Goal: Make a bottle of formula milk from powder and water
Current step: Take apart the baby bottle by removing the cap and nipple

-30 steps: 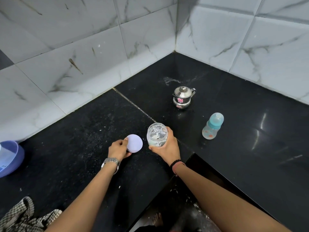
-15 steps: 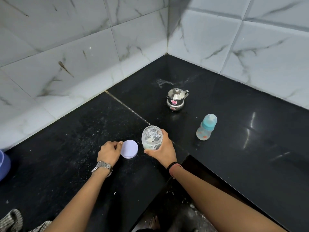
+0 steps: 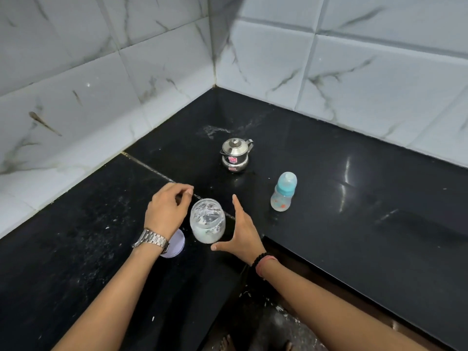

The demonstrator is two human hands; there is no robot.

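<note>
A black stone counter [image 3: 354, 198] runs into a corner of white marbled wall tiles [image 3: 367, 79], and near its front edge stands an open glass jar [image 3: 207, 220], upright, with white powder caked on its inner wall and lying in its bottom. The right hand [image 3: 240, 230] is just right of the jar with its palm turned toward it, the fingers [image 3: 236, 202] spread wide and straight and the thumb pointing left under the jar's near side; it grips nothing, and whether the thumb tip touches the glass cannot be told. The left hand [image 3: 168, 210] hovers just left of the jar and a little beyond it, its fingers loosely curled with thumb and forefinger close together, holding nothing that can be seen. A metal watch [image 3: 151, 240] sits on the left wrist, and a dark bead bracelet [image 3: 262, 258] with a red thread is on the right wrist. The jar's pale lilac lid [image 3: 174, 245] lies flat on the counter near and left of the jar, half hidden under the left wrist. To the right of the jar and somewhat farther, well apart from both hands, the baby bottle [image 3: 283, 192] stands upright with a teal collar and a clear cap on. Beyond the jar, toward the corner, a small steel pot [image 3: 236, 155] with a knobbed lid and a pink sticker stands alone.
</note>
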